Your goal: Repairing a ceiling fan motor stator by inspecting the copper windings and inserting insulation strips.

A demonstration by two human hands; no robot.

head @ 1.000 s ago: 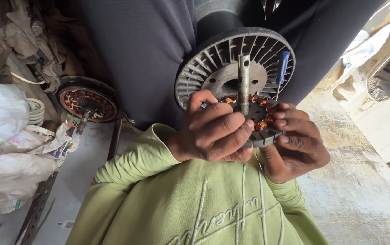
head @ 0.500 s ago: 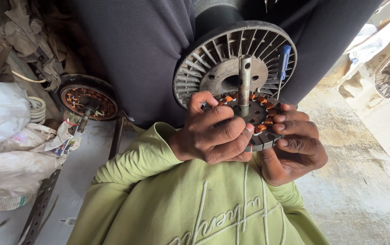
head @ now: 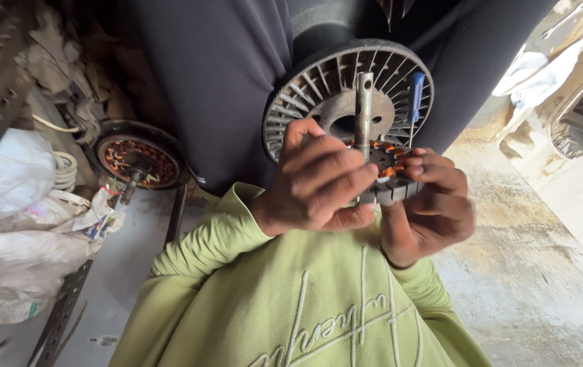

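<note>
Both hands grip a round motor stator (head: 390, 178) held up before the chest: the left hand (head: 318, 180) curls over its near side, and the right hand (head: 430, 204) cups it from below. It shows copper windings, a grey laminated rim and an upright steel shaft (head: 363, 109). Just behind it stands a ribbed metal rotor housing (head: 305, 95), with another wound stator (head: 138, 160) on the floor at left.

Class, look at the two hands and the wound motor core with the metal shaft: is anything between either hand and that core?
Nothing visible stands between them. The left hand and right hand both already touch the motor core, one on each side of it. Its shaft sticks up between them, in front of the finned round housing behind.
</note>
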